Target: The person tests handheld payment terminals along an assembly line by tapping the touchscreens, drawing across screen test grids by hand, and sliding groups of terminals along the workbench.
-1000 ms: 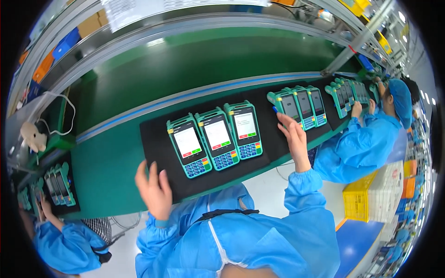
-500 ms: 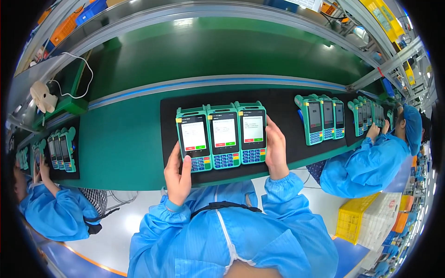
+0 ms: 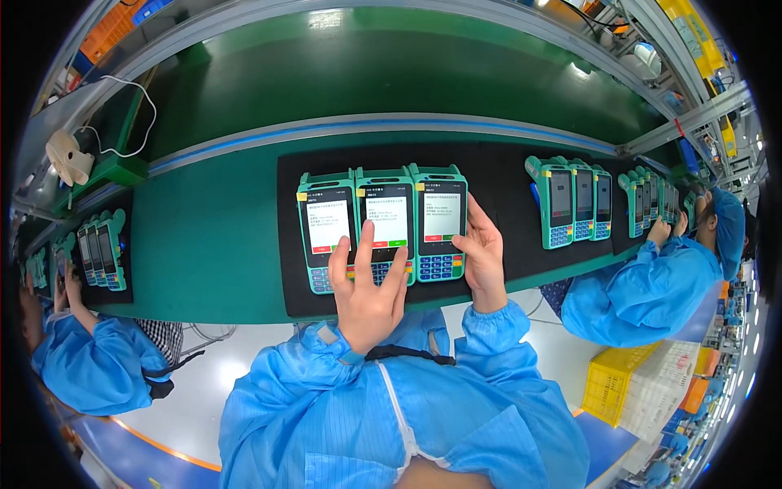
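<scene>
Three green card payment terminals with lit white screens lie side by side in front of me: a left terminal point(image 3: 329, 216), a middle terminal point(image 3: 391, 210) and a right terminal point(image 3: 441, 218). My left hand point(image 3: 371, 303) is spread over the keypads of the left and middle ones, fingertips at the lower parts of their screens. Around the right terminal's outer edge, my right hand point(image 3: 482, 259) is closed, with the thumb bent over its front near the green on-screen button. My left hand covers part of both keypads.
The terminals rest on a black mat point(image 3: 505, 175) on a green bench point(image 3: 212, 236). More terminals point(image 3: 577, 204) stand to the right and others point(image 3: 103, 251) to the left. Co-workers in blue sit on both sides. A white scanner-like device point(image 3: 70, 159) is at far left.
My left hand has moved from the left terminal's outer edge onto the left and middle terminals, fingers spreading. My right thumb has come over the right terminal's front. All three screens show more text.
</scene>
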`<control>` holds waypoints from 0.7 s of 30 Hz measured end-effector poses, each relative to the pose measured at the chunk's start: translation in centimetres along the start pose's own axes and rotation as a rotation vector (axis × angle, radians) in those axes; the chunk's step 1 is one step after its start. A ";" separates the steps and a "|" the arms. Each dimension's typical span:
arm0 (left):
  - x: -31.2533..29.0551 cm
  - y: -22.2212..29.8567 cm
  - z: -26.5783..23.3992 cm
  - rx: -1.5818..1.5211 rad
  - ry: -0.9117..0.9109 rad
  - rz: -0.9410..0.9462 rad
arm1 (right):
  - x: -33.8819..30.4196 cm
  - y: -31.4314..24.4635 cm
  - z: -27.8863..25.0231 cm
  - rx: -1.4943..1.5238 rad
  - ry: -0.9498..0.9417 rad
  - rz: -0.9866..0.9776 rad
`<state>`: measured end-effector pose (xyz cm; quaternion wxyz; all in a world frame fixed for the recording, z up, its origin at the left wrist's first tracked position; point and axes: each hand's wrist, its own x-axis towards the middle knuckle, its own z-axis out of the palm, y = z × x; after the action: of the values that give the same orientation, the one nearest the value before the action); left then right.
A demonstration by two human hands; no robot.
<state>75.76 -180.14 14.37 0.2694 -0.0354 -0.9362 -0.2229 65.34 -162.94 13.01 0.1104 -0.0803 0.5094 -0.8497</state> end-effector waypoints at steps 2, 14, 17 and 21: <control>0.2 0.1 0.3 0.020 0.009 -0.003 | -0.1 0.0 -0.1 0.018 -0.004 -0.005; -1.7 -2.3 -2.7 0.201 0.088 -0.138 | -0.6 0.1 -0.7 0.027 0.027 -0.021; -1.4 -3.5 -2.5 0.132 0.049 -0.232 | -0.3 0.2 -0.6 0.000 0.026 -0.019; -1.0 -3.3 -3.1 0.141 0.082 -0.210 | -0.5 0.2 -0.5 -0.014 0.063 -0.034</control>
<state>77.56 -184.42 14.88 0.2843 0.0909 -0.9364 -0.1846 65.74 -162.43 12.59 0.0791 -0.0627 0.5172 -0.8499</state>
